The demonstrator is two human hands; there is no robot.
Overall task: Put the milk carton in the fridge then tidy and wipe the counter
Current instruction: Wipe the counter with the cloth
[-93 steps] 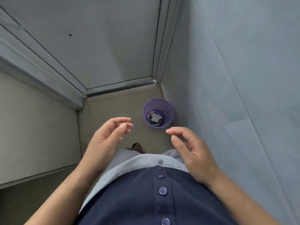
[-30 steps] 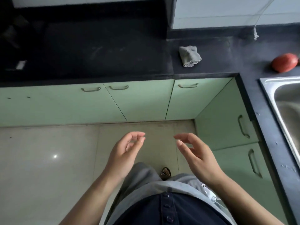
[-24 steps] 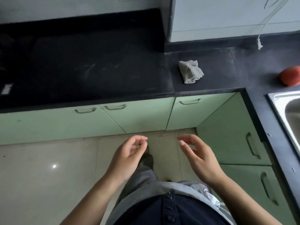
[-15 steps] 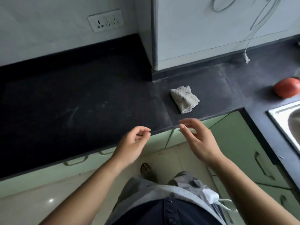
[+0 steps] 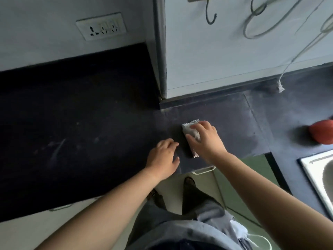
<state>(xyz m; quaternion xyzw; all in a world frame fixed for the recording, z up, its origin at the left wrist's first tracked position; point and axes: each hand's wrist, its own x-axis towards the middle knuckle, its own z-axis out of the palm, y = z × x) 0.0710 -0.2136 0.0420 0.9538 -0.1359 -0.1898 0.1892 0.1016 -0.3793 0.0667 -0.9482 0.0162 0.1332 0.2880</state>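
A crumpled grey-white cloth (image 5: 191, 131) lies on the black counter (image 5: 81, 134) near its front edge. My right hand (image 5: 205, 139) rests on top of the cloth with fingers curled around it, covering most of it. My left hand (image 5: 163, 157) lies flat on the counter just left of the cloth, fingers slightly spread, holding nothing. No milk carton and no fridge are in view.
A red round fruit (image 5: 321, 131) sits on the counter at the right. A steel sink (image 5: 319, 179) is at the far right edge. A wall socket (image 5: 101, 27), a hook (image 5: 210, 17) and a hanging cord (image 5: 281, 85) are behind. Green cabinets (image 5: 239, 170) stand below.
I turned from the purple bin corner to the counter and stepped close. Both hands rose from waist height; the right hand came down on the cloth, the left on the counter.
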